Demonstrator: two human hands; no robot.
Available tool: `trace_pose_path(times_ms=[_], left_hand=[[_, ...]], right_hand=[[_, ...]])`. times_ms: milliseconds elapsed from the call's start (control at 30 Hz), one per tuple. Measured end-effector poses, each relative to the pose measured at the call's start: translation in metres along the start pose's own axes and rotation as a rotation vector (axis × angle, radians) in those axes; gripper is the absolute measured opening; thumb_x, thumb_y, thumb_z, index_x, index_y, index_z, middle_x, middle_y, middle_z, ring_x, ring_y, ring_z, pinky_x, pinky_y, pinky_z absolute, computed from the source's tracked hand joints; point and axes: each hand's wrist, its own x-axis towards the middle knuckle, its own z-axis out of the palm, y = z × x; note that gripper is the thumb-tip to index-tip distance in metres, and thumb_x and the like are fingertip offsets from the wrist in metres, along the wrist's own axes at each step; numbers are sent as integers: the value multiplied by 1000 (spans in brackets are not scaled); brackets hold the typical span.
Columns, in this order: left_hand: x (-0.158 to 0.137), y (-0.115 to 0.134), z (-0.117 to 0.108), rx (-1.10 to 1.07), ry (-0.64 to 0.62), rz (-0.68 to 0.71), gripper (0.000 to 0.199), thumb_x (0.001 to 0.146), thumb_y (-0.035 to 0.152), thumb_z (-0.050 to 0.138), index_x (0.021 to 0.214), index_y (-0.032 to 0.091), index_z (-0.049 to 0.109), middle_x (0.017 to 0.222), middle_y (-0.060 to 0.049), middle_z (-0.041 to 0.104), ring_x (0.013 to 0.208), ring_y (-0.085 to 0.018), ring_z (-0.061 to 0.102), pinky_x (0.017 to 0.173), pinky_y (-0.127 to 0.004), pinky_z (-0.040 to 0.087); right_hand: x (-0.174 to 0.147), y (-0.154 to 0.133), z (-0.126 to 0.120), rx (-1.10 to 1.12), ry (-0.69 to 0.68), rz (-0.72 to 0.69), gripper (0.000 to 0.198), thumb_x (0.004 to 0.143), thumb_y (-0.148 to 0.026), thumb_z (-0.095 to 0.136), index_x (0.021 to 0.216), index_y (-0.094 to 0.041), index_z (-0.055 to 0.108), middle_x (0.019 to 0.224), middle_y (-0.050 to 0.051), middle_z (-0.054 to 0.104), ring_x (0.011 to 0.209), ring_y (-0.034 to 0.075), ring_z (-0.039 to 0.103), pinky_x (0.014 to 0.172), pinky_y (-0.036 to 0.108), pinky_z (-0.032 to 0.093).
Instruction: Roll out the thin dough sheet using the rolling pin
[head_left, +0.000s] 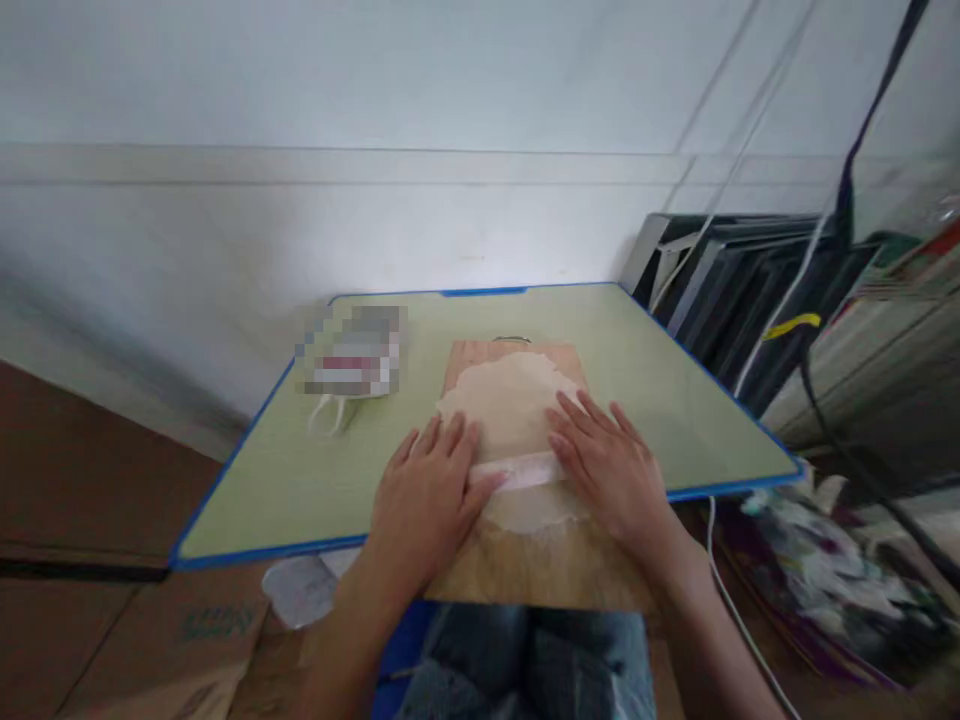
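A thin, ragged-edged sheet of dough (510, 400) lies on a wooden cutting board (540, 570). Across its near part runs a pale, floury rolling pin (529, 472), its ends hidden under my hands. My left hand (435, 490) rests palm down over the pin's left end, fingers stretched forward and the thumb along the pin. Over the right end lies my right hand (607, 460), also flat, with spread fingers reaching over the dough's right edge. Neither hand is wrapped round the pin.
The board sits on a pale green table with a blue edge (720, 440), against a white wall. A blurred-out package (352, 350) with white straps is at the left. Dark flat panels (742, 290) lean at the right, near hanging cables (847, 180). A clear plastic container (300, 590) is below the table's front edge.
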Motion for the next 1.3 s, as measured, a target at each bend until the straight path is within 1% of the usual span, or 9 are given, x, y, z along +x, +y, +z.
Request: trace_pose_path(times_ms=[167, 267, 433, 600, 767, 933, 1033, 1167, 1300], left_hand=[[-45, 17, 5, 26, 157, 56, 51, 92, 43, 37, 132, 13, 44, 136, -12, 50, 122, -29, 49, 98, -49, 42], [-57, 17, 7, 19, 196, 148, 54, 93, 48, 31, 133, 14, 43, 137, -11, 48, 122, -26, 50, 97, -45, 44], [-26, 4, 5, 9, 95, 53, 51, 90, 44, 42, 131, 13, 47, 135, -13, 50, 124, -31, 47, 99, -51, 41], [11, -8, 0, -44, 3, 0, 50, 93, 42, 36, 131, 10, 47, 138, -15, 45, 128, -26, 43, 102, -44, 39], [-20, 5, 3, -3, 81, 7, 51, 91, 43, 41, 130, 12, 48, 136, -12, 49, 123, -28, 48, 98, -48, 42], [-54, 19, 6, 58, 207, 111, 53, 94, 44, 28, 130, 9, 47, 132, -11, 52, 117, -29, 55, 92, -49, 47], [-41, 16, 5, 48, 155, 69, 50, 93, 41, 32, 129, 11, 48, 132, -11, 53, 117, -29, 54, 95, -51, 44], [-4, 4, 1, -3, 41, -29, 50, 92, 42, 38, 128, 11, 50, 135, -13, 50, 122, -28, 50, 98, -46, 43], [6, 1, 1, -32, 44, -30, 51, 92, 42, 36, 130, 9, 48, 135, -15, 50, 123, -26, 49, 99, -43, 42]], right_hand=[[-54, -2, -6, 44, 107, 8, 36, 95, -32, 34, 119, -19, 56, 129, 4, 57, 124, 23, 48, 102, 48, 34], [-71, 0, -9, 44, 111, -81, 37, 94, -33, 38, 127, -20, 49, 130, 3, 56, 124, 21, 47, 96, 44, 39], [-40, 4, -5, 59, 54, -37, 38, 95, -32, 33, 124, -18, 53, 131, 5, 55, 125, 22, 46, 100, 48, 37], [2, 4, -2, 68, -6, 39, 38, 95, -32, 33, 117, -16, 60, 130, 8, 56, 124, 24, 47, 105, 47, 32], [-28, -2, -5, 146, 67, 50, 34, 94, -31, 37, 114, -18, 61, 123, 4, 62, 119, 20, 53, 106, 46, 28], [-67, -2, -11, 181, 112, -3, 31, 93, -28, 40, 119, -23, 56, 121, 0, 63, 115, 16, 55, 102, 40, 33], [-56, 3, -9, 160, 77, -8, 33, 94, -28, 38, 120, -21, 56, 123, 1, 62, 118, 18, 53, 103, 43, 33], [-19, 9, -4, 130, -1, -4, 36, 95, -29, 33, 118, -18, 59, 127, 4, 59, 122, 21, 50, 105, 47, 32], [-10, 8, -3, 116, 1, 19, 36, 95, -29, 33, 116, -17, 60, 126, 5, 59, 122, 21, 50, 107, 48, 30]])
